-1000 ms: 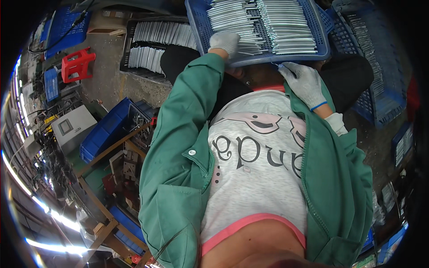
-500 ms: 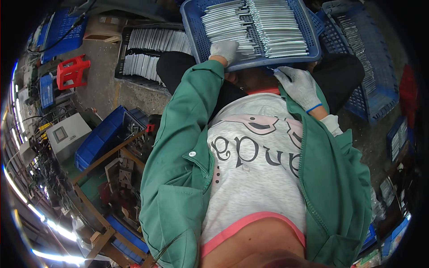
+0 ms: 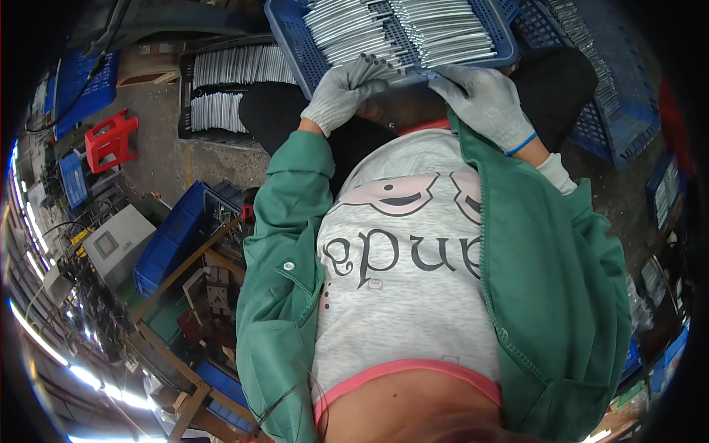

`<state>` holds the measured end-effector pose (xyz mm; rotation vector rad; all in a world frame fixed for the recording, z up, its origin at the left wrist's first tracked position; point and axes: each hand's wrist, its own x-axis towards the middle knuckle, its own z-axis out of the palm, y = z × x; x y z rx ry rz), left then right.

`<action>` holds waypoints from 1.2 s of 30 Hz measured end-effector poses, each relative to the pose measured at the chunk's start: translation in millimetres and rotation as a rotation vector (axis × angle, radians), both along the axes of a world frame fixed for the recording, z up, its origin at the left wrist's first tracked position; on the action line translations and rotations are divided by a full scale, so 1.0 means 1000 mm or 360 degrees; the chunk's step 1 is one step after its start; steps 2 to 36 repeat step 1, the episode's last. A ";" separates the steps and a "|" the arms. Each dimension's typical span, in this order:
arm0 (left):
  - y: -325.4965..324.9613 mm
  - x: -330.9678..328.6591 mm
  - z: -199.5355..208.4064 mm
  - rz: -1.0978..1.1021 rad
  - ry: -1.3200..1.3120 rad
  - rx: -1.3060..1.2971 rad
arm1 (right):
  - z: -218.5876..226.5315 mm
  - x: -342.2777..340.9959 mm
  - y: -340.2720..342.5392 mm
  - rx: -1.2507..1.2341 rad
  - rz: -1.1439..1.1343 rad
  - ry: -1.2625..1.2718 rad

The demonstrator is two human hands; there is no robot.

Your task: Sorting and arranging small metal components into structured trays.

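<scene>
My left hand (image 3: pixel 336 100), in a grey knit glove, is closed around a small bundle of metal tubes (image 3: pixel 371 69), their open ends facing up. It is at the near left part of a blue plastic basket (image 3: pixel 286 55). Two rows of shiny metal tubes (image 3: pixel 443 33) lie in that basket. My right hand (image 3: pixel 489 102), also gloved, is by the basket's near rim with thumb and forefinger pinched together. A small bluish tip shows at those fingers, too small to name.
A black crate (image 3: pixel 186 111) with two rows of tubes stands on the floor at left. Another blue basket (image 3: pixel 613 140) with metal pieces is at right. A red stool (image 3: pixel 111 140), a blue bin (image 3: pixel 173 236) and a wooden frame (image 3: pixel 193 402) stand farther left.
My left hand has come back from the tubes in the basket and now holds a bundle of them. My right hand has moved slightly up and left, closer to it.
</scene>
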<state>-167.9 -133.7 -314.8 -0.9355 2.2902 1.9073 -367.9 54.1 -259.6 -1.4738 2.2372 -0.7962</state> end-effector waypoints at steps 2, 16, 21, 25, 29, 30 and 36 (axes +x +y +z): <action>0.001 0.003 -0.001 -0.0022 0.0005 -0.0014 | -0.001 0.000 0.001 -0.0097 0.0014 0.0018; 0.001 0.003 -0.001 -0.0022 0.0005 -0.0014 | -0.001 0.000 0.001 -0.0097 0.0014 0.0018; 0.001 0.003 -0.001 -0.0022 0.0005 -0.0014 | -0.001 0.000 0.001 -0.0097 0.0014 0.0018; 0.001 0.003 -0.001 -0.0022 0.0005 -0.0014 | -0.001 0.000 0.001 -0.0097 0.0014 0.0018; 0.001 0.003 -0.001 -0.0022 0.0005 -0.0014 | -0.001 0.000 0.001 -0.0097 0.0014 0.0018; 0.001 0.003 -0.001 -0.0022 0.0005 -0.0014 | -0.001 0.000 0.001 -0.0097 0.0014 0.0018; 0.001 0.003 -0.001 -0.0022 0.0005 -0.0014 | -0.001 0.000 0.001 -0.0097 0.0014 0.0018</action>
